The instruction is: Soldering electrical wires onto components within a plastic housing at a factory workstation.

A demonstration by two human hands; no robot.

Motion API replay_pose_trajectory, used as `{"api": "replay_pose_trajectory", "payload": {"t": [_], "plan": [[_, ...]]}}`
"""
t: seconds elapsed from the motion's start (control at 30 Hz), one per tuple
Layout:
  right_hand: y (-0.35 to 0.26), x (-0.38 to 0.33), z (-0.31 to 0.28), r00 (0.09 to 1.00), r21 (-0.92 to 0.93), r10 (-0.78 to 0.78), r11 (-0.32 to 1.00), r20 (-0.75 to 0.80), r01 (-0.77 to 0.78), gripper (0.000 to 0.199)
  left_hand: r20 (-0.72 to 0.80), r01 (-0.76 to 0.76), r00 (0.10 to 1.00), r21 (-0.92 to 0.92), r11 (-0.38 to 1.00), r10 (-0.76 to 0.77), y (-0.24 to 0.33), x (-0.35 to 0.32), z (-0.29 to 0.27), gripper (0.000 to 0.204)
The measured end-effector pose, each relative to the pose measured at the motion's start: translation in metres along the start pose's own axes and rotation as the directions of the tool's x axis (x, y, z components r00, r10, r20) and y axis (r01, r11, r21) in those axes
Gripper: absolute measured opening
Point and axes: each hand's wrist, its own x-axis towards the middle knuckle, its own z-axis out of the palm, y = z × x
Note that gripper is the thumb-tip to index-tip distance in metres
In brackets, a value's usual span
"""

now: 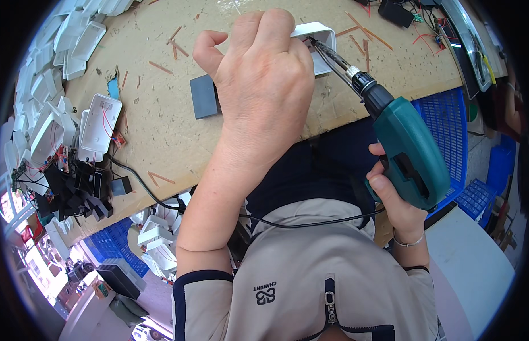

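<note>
Two hands are busy at the far edge of the workbench. The left hand is curled down over a small white plastic box, fingers closed around it and pinning it to the brown bench top; most of the box is hidden under the knuckles, with only its right end showing. The right hand is wrapped tight around the grip of a green electric screwdriver, whose long dark bit slants up and to the left so that its tip sits at the open end of the box, just beside the left fingers.

The step in hand looks like driving a screw into the box; whether the bit is seated in a screw head cannot be told, since the tip is too small to see. The next move would call for keeping the bit in line with the screw and the box held flat, as a tilted tool could slip toward the fingers.

A dark grey block lies just left of the left wrist. More white boxes with red wires lie near the left edge, beside black adapters. A blue crate stands under the tool.
</note>
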Motion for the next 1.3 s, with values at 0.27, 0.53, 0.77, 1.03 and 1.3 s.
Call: {"api": "replay_pose_trajectory", "payload": {"t": [0.27, 0.53, 0.77, 1.03, 1.3], "plan": [[-0.002, -0.003, -0.001, 1.000, 0.024, 0.006, 1.000, 0.012, -0.006, 0.052, 0.020, 0.009, 1.000, -0.002, 1.000, -0.009, 0.000, 0.000, -0.001, 0.007], [0.002, -0.013, -0.005, 0.999, 0.101, 0.007, 0.995, 0.046, -0.011, 0.054, 0.017, 0.005, 1.000, -0.028, 1.000, -0.004, -0.001, -0.001, -0.001, 0.006], [0.000, -0.018, -0.008, 1.000, 0.155, 0.018, 0.988, -0.013, -0.016, 0.053, 0.010, 0.001, 1.000, -0.019, 1.000, -0.001, 0.000, -0.001, 0.000, 0.004], [0.003, -0.020, -0.009, 0.999, 0.167, -0.031, 0.986, 0.007, 0.030, 0.052, 0.020, 0.009, 1.000, -0.019, 1.000, -0.009, 0.000, -0.001, -0.001, 0.004], [0.002, -0.021, -0.005, 1.000, 0.183, 0.020, 0.983, -0.023, -0.016, 0.050, 0.004, 0.011, 1.000, -0.039, 0.999, -0.011, -0.001, -0.002, -0.001, 0.005]]}}
